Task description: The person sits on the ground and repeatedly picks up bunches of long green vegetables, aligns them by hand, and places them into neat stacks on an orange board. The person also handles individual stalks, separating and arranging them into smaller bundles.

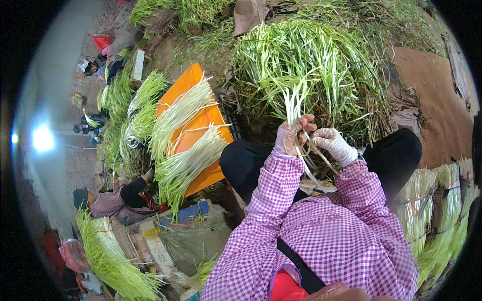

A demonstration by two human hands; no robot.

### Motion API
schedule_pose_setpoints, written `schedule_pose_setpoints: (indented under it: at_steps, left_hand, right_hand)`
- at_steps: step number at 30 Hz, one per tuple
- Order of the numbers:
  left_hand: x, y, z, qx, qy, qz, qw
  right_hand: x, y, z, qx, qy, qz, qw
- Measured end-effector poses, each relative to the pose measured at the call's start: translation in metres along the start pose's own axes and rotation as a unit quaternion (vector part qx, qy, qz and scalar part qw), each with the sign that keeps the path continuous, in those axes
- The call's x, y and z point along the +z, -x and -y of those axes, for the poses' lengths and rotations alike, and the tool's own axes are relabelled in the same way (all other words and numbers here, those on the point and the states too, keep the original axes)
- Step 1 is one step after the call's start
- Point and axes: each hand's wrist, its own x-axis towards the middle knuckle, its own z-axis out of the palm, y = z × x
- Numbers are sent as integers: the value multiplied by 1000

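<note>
My left hand (292, 135), in a thin, soiled glove, grips a small bunch of pale-stemmed leafy greens (293, 103), with the leaves pointing away from me. Close beside it, my right hand (330, 143), in a white glove, pinches a thin stem or peeled strip (323, 158) at the lower part of the bunch. Beyond both hands lies a large heap of the same greens (301, 56), with brown, soiled lower stalks. On an orange board (194, 137) to the left rest two piles of cleaned pale stalks (192, 154).
Tied bundles of pale stalks (416, 205) stand at the right, near a brown sheet (425, 94). More greens (116, 259) lie at lower left. A person in a checked top and cap (109, 203) sits at the left; other people (98, 67) work farther off.
</note>
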Motion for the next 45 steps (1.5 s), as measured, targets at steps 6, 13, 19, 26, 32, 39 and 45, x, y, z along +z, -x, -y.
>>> schedule_pose_setpoints:
  at_steps: [6, 13, 19, 26, 32, 39, 45]
  left_hand:
    - [4, 4, -1, 0, -1, -23, 1000]
    - [11, -4, -8, 96, -2, -116, 989]
    - [-11, -11, -71, 208, 87, -184, 957]
    - [-28, -18, -132, 279, -71, -125, 949]
    - [-12, -26, -109, 241, 10, -108, 964]
    - [-7, -22, -29, 143, -28, -228, 963]
    - [-6, -35, 10, 47, 0, -228, 972]
  right_hand:
    - [10, 6, 5, 36, -61, -9, 997]
    - [20, 11, 6, 7, -28, -22, 999]
    - [-3, 44, -14, 1, 117, 22, 993]
    - [-13, 53, -54, -56, 666, -150, 728]
    - [-32, 9, -47, -7, 576, -215, 788]
    - [-75, -72, -38, 81, 563, -382, 728]
    - [-66, -59, -38, -53, 425, -386, 817]
